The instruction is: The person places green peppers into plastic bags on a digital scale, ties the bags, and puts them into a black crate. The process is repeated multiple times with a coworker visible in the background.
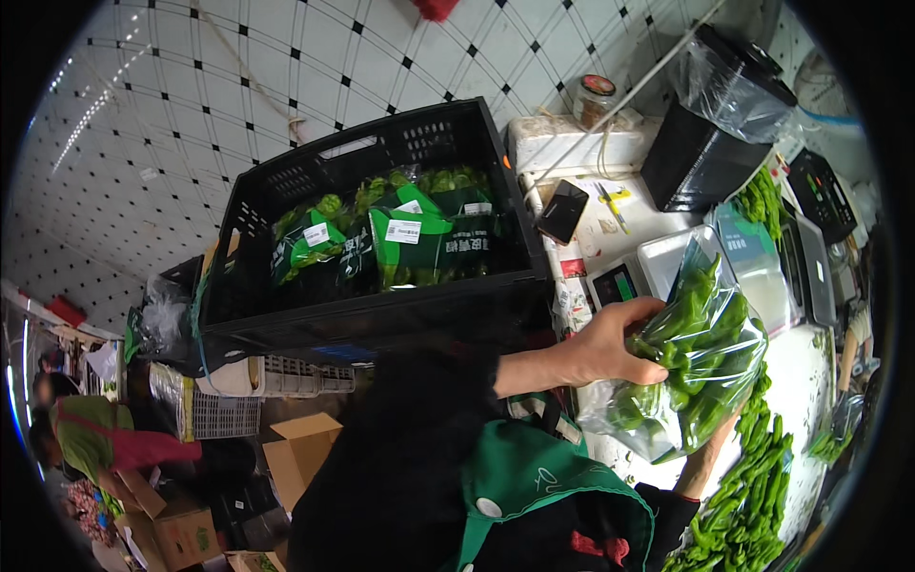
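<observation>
A clear plastic bag of long green peppers [704,357] is held over the white worktop, in front of the scale. My left hand [607,347] grips the bag by its near left side, thumb on the plastic over the peppers. Behind the bag's lower right part is my right hand [725,429], supporting it; the bag hides its fingers. A pile of loose green peppers [750,479] lies on the worktop, right of my right wrist. Beyond the bag stands a scale [654,268] with a lit green display [624,286].
A black plastic crate [372,304] at the left holds several labelled bags of green peppers [414,232]. A dark phone-like device [563,211], a pen [613,207], a glass jar [595,100] and a black bin [704,154] stand or lie farther back. A person [93,436] works among cardboard boxes [304,454].
</observation>
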A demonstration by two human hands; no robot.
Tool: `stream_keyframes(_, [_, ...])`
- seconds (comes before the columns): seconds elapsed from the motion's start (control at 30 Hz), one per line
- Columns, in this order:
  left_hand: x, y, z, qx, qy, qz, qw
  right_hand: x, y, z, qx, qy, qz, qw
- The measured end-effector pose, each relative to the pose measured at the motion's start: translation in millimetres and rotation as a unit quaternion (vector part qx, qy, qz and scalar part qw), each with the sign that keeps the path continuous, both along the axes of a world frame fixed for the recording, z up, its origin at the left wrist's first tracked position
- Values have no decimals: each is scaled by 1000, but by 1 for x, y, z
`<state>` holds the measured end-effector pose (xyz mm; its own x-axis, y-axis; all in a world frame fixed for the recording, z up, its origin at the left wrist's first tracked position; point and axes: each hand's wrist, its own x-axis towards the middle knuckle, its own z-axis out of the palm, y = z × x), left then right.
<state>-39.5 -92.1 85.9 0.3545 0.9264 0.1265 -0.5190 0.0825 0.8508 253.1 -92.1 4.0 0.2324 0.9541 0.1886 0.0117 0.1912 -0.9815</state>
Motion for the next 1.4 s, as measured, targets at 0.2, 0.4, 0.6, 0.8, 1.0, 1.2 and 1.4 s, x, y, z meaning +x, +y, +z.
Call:
stream_keyframes(0.2, [-93, -2, 28, 196, 239, 58, 949, -60, 7, -40, -193, 226, 242, 924])
stream_keyframes(0.4, [-147, 1, 29, 161, 275, 155, 935, -125, 47, -19, 13, 79, 221, 972])
stream_keyframes(0.6, [-158, 40, 21, 428, 363, 343, 753, -154, 66, 21, 489, -168, 47, 855])
stream_keyframes(0.8, [-141, 43, -3, 454, 360, 338, 742, -137, 51, 6, 560, -244, 56, 790])
stream_keyframes(1.0, [-120, 19, 16, 370, 436, 277, 772, -121, 46, 15, 364, -91, 100, 922])
stream_keyframes(1.2, [-94, -63, 13, 14, 260, 242, 935, -126, 27, -26, -47, 188, 337, 921])
stream_keyframes(1.4, [-57, -109, 2, -63, 217, 339, 913, -138, 3, -66, -110, 336, 375, 857])
